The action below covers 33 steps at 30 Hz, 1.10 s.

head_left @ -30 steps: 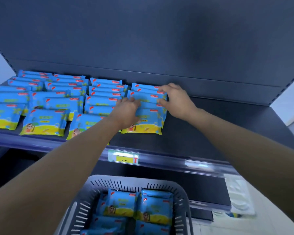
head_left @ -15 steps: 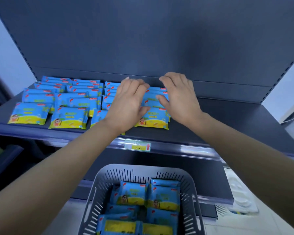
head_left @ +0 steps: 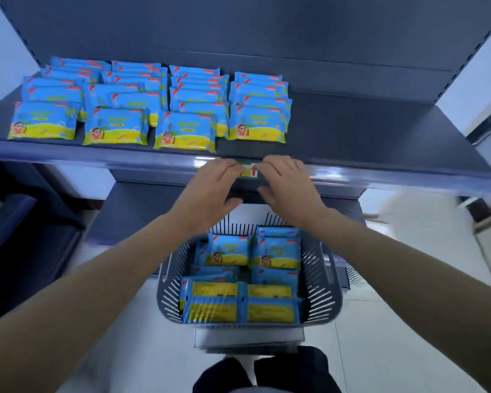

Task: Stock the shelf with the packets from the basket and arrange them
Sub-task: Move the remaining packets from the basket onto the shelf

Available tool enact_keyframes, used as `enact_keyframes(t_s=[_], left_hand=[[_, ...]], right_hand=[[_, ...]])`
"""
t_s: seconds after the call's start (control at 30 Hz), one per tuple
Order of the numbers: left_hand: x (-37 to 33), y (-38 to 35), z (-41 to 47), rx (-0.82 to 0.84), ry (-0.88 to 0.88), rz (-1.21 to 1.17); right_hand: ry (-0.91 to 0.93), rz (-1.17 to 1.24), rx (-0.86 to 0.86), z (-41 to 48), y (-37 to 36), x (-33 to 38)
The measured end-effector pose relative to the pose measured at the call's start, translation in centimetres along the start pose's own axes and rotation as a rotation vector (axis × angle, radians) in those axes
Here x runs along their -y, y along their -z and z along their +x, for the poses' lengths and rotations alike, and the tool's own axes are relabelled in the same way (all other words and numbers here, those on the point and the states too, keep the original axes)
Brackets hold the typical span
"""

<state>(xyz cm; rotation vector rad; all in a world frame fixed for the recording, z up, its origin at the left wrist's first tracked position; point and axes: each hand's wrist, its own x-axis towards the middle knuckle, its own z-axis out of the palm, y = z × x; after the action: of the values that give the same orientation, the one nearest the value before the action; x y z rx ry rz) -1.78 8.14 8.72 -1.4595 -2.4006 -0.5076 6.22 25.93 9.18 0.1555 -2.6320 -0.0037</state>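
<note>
Several blue-and-yellow packets [head_left: 257,124] lie in overlapping rows on the left half of the dark shelf [head_left: 380,143]. A grey slotted basket [head_left: 319,279] below holds several more packets [head_left: 228,251], some flipped to their yellow backs. My left hand [head_left: 210,191] and my right hand [head_left: 288,187] hover side by side in front of the shelf's front edge, above the basket, fingers relaxed and holding nothing. They partly cover the price label [head_left: 251,170] on the shelf rail.
The right half of the shelf is bare dark metal. A lower shelf [head_left: 142,205] sits behind the basket. A white unit [head_left: 425,225] stands at the right. My dark trousers [head_left: 267,373] show at the bottom over a pale floor.
Both hands have drawn back from the rightmost packet row on the shelf, down to the shelf's front edge above the basket. The view has tilted downward.
</note>
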Motion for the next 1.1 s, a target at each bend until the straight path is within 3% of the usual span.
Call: enact_keyframes(t_s=[0.1,0.3,0.47,0.83,1.1], left_hand=[[0.8,-3.4,-3.2,0.199,0.057,-0.012],[3.1,-9.7,-7.3,0.429,0.226,-0.039],[3.7,-13.9,-8.1,0.499,0.216,0.007],[5.0,-20.9,-7.8,0.719,0.188,0.111],[4.3,-21.7,-7.6,0.729,0.24,0.144]], right_hand=[[-0.037,0.021,0.237,-3.7,-4.3,0.2],[-0.199,-0.08,0.709,-8.8,-10.5,-0.4],[-0.244,-0.117,0.825,-12.0,-14.0,-0.8],[-0.298,-0.137,0.912,-12.7,-18.3,-1.4],[-0.255,-0.077,0.972,-12.1,-17.1,-1.1]])
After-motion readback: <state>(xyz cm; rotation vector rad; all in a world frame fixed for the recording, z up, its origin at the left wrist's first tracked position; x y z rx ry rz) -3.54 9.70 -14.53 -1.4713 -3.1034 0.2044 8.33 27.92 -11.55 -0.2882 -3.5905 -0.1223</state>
